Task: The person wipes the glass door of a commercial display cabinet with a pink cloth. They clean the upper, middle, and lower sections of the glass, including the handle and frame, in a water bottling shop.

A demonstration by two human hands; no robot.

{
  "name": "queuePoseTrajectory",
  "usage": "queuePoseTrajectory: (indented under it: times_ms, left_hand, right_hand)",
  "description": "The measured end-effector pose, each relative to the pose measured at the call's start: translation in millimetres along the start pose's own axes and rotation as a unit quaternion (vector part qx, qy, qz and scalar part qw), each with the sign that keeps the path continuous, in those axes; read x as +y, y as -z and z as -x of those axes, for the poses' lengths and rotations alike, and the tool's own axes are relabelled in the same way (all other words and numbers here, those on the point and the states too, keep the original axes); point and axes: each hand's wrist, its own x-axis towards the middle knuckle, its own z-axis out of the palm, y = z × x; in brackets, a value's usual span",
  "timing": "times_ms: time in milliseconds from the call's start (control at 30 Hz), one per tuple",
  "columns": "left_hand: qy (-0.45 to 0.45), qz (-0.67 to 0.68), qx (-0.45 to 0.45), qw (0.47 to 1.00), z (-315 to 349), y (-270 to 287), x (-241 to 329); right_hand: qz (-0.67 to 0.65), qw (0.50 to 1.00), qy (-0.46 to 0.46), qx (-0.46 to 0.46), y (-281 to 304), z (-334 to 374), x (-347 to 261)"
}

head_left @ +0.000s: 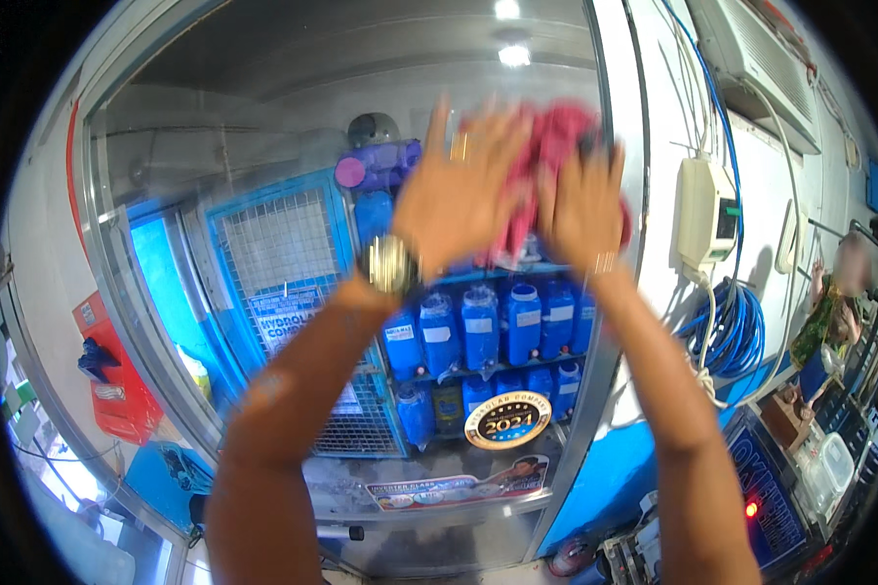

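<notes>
Both my arms reach up to a large framed glass pane. My left hand, with a gold watch on its wrist and a ring, lies spread against the left edge of a crumpled red cloth. Its fingertips are blurred by motion. Over the right part of the cloth, my right hand presses it to the glass near the frame's right upright. A dark spot shows by its fingertips; I cannot make out what it is. The lower folds of the cloth hang between my hands.
Behind the glass, blue jugs stand on shelves beside a blue mesh door. A round sticker is low on the pane. At right are a beige wall box, coiled blue cable and, farther off, a person.
</notes>
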Motion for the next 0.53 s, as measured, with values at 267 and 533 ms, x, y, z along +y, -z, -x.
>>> queuePoseTrajectory:
  times_ms: [267, 533]
  left_hand:
    - [-0.020, -0.187, -0.015, 0.982, -217.6, 30.3, -127.2]
    - [-0.055, -0.146, 0.103, 0.982, -123.0, -18.0, -52.1]
  right_hand:
    - [-0.014, 0.998, -0.040, 0.054, -13.9, -265.7, 67.6]
    - [-0.072, 0.991, -0.004, 0.113, -6.1, -170.1, 67.0]
